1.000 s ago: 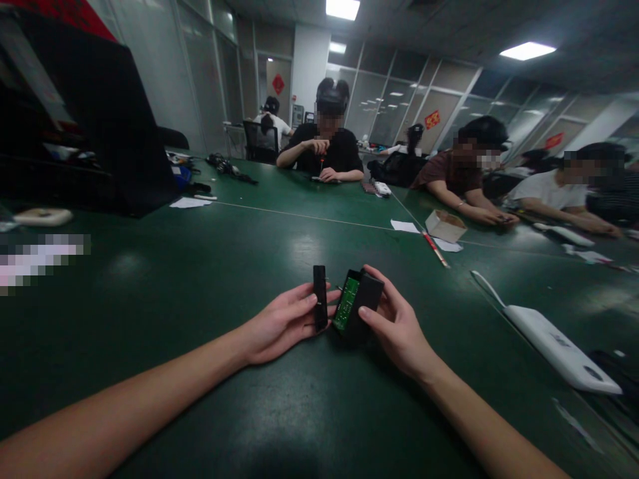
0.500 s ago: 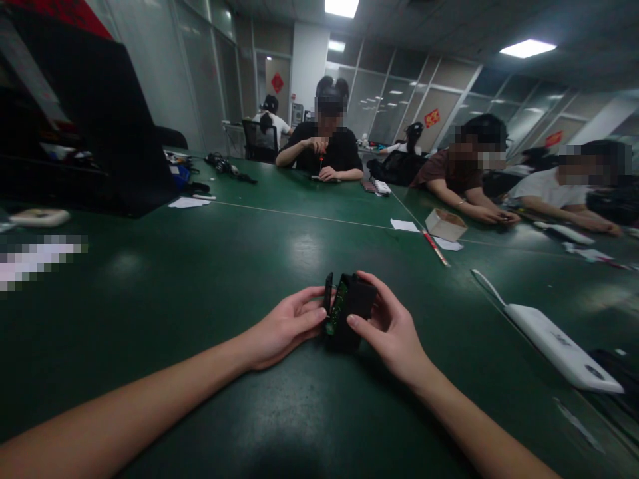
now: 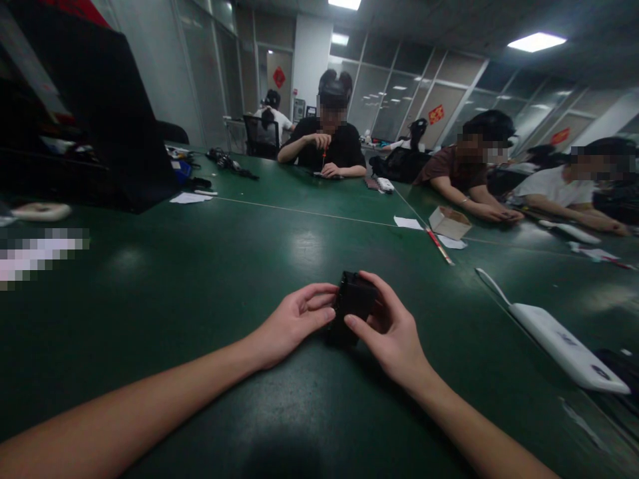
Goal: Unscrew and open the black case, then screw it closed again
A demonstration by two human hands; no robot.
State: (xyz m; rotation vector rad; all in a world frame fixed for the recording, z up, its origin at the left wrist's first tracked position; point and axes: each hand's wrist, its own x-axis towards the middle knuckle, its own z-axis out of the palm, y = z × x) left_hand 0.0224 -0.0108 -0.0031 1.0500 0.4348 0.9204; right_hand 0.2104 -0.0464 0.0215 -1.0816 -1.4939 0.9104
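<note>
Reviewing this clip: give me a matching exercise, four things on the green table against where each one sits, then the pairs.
Things:
1. black box
2. white power strip
3. small cardboard box
4. red-handled tool

Places:
A. far right, near the table edge
B. between the left hand and right hand
C. lying just in front of the cardboard box
D. beside white paper, mid-table right

Pairs: 1-B, 2-A, 3-D, 4-C
</note>
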